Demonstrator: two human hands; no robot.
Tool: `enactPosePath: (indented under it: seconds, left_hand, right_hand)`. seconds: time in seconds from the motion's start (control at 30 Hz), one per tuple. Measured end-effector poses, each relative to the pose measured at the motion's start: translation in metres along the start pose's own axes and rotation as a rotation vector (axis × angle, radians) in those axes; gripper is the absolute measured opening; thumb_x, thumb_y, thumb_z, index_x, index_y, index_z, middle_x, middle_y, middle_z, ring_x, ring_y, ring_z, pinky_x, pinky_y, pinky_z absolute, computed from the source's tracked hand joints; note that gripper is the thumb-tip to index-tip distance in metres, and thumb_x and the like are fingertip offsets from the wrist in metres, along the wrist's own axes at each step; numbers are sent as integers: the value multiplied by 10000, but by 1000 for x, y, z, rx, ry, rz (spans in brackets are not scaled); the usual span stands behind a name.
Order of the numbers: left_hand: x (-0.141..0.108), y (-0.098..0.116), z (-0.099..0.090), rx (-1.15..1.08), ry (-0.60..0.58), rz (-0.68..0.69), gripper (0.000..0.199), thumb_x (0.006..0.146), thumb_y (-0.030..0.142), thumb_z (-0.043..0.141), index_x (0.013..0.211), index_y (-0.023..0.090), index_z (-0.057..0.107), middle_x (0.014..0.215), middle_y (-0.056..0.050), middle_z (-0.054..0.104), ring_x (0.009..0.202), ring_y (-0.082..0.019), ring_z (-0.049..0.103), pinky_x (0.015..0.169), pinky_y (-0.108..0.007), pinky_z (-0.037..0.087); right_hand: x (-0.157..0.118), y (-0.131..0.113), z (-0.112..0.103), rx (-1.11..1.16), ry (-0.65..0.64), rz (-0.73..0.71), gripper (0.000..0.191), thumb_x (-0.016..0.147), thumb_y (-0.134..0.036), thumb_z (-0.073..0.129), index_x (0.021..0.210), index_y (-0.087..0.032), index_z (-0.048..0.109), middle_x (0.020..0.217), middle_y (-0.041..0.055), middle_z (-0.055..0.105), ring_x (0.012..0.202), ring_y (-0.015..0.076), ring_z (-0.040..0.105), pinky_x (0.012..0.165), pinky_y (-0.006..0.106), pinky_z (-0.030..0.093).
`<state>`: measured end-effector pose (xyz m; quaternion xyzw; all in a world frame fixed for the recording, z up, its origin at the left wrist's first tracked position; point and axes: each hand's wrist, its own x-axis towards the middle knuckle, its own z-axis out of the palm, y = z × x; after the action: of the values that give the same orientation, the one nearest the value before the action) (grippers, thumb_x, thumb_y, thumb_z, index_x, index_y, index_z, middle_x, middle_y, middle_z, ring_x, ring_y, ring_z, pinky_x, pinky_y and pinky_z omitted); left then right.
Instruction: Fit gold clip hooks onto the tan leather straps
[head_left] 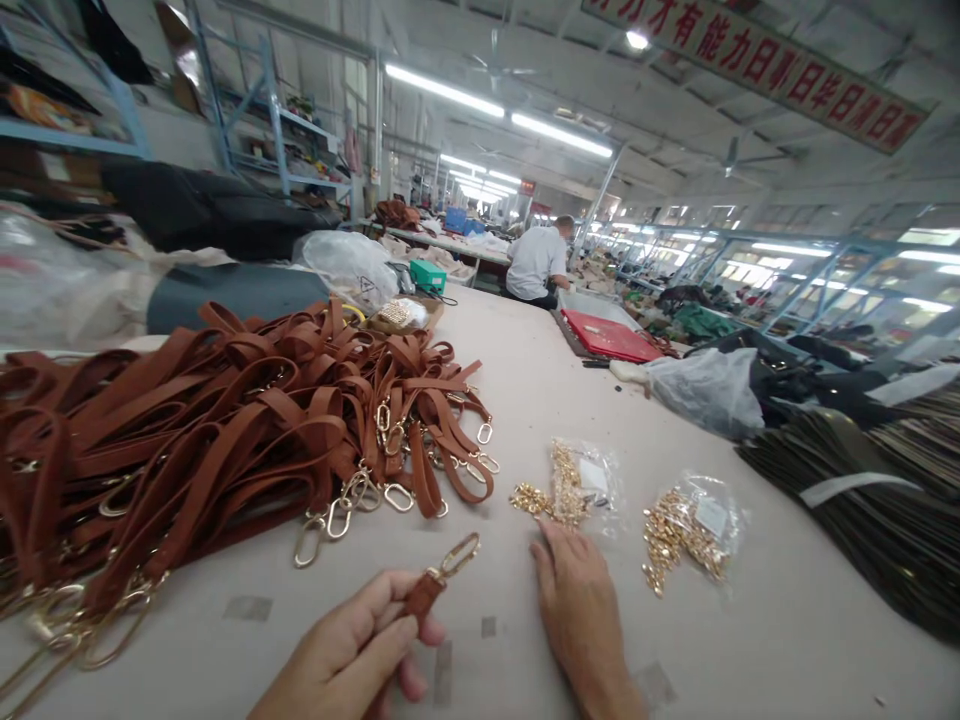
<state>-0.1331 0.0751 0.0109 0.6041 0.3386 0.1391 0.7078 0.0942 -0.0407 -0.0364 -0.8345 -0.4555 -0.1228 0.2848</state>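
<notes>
A short brown leather tab (424,594) with a gold oval clasp (460,554) is pinched in my left hand (360,640), the clasp pointing up and right. My right hand (581,605) lies palm down on the table, its fingertips at the near edge of a small pile of gold hardware (529,499); whether they grip a piece is hidden. Just beyond is an opened clear bag of gold pieces (571,480). A second bag of gold pieces (686,530) sits to the right, some spilled out.
Brown leather straps (285,400) with gold rings heap up on the left. Dark stacked strips (862,510) line the right edge. A red folder (611,335), plastic bags and a green box (427,276) stand farther back. A person (537,262) sits beyond the table.
</notes>
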Motion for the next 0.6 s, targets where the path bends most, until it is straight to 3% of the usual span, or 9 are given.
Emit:
enactPosePath:
  seconds: [0.07, 0.17, 0.3, 0.43, 0.6]
  left_hand:
    - [3, 2, 18, -114, -72, -42, 340, 821, 456, 577, 1011, 177, 619, 963, -46, 701, 623, -104, 598, 452, -154, 356]
    - [7, 0, 38, -180, -111, -63, 338, 820, 423, 578, 1038, 169, 628, 1020, -56, 685, 740, -134, 630, 471, -156, 359]
    - [8, -6, 57, -228, -193, -23, 251, 847, 346, 566, 1001, 166, 650, 850, -7, 653, 734, -126, 570, 540, -174, 371]
    - [2, -4, 68, -303, -310, 4, 198, 867, 300, 567, 967, 154, 656, 805, 7, 634, 716, -113, 543, 663, -208, 432]
    - [-6, 0, 72, -163, -263, 46, 235, 877, 321, 531, 981, 164, 670, 803, -12, 652, 800, -169, 602, 709, -251, 483]
  right_hand:
    - [-10, -5, -11, 256, 26, 128, 314, 917, -357, 503, 1009, -146, 717, 997, 122, 726, 939, 280, 654, 874, 439, 509]
    - [-29, -26, -28, 751, -90, 431, 284, 816, -456, 672, 885, -185, 719, 797, 61, 734, 721, 204, 680, 664, 300, 557]
    - [-54, -58, -38, 1295, -177, 699, 342, 649, -448, 845, 769, -170, 687, 645, 38, 717, 560, 152, 659, 531, 224, 532]
    - [-64, -70, -41, 1362, -186, 812, 350, 575, -423, 897, 695, -148, 717, 597, 56, 712, 513, 141, 650, 505, 216, 537]
    - [-66, -66, -48, 1346, -203, 784, 321, 586, -429, 885, 696, -159, 750, 534, 19, 664, 469, 108, 591, 487, 199, 506]
